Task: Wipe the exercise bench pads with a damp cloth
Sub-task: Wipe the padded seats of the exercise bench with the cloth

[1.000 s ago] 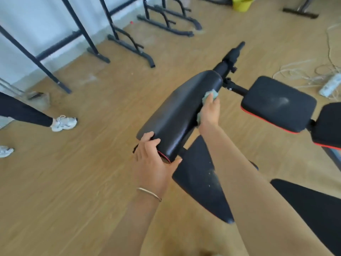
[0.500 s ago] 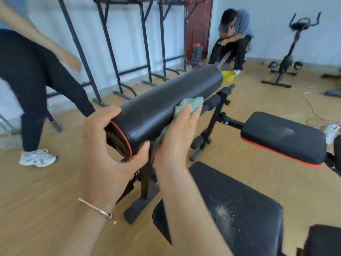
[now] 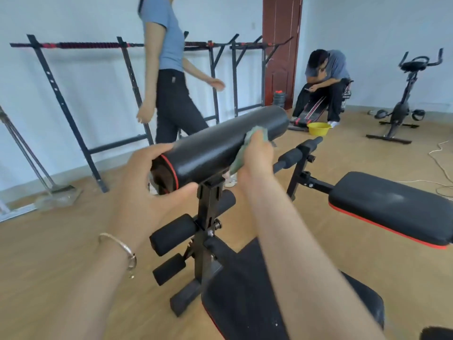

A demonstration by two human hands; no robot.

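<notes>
The wooden floor [image 3: 49, 266] carries the exercise bench [image 3: 208, 253] on its black foot. Beyond the bench sits a yellow basin [image 3: 318, 128]. Farther right of the bench stand an exercise bike [image 3: 402, 111] and a white cable [image 3: 438, 165], and left of it black racks [image 3: 71, 119].

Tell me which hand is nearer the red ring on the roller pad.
Left. The left hand grips the end of the roller pad right at the red ring; the right hand holds the cloth against it farther along.

A yellow basin [image 3: 318, 128] sits on the floor beside a seated person [image 3: 327, 77]; black racks [image 3: 73, 123] line the left wall; an exercise bike [image 3: 402, 106] stands far right.
</notes>
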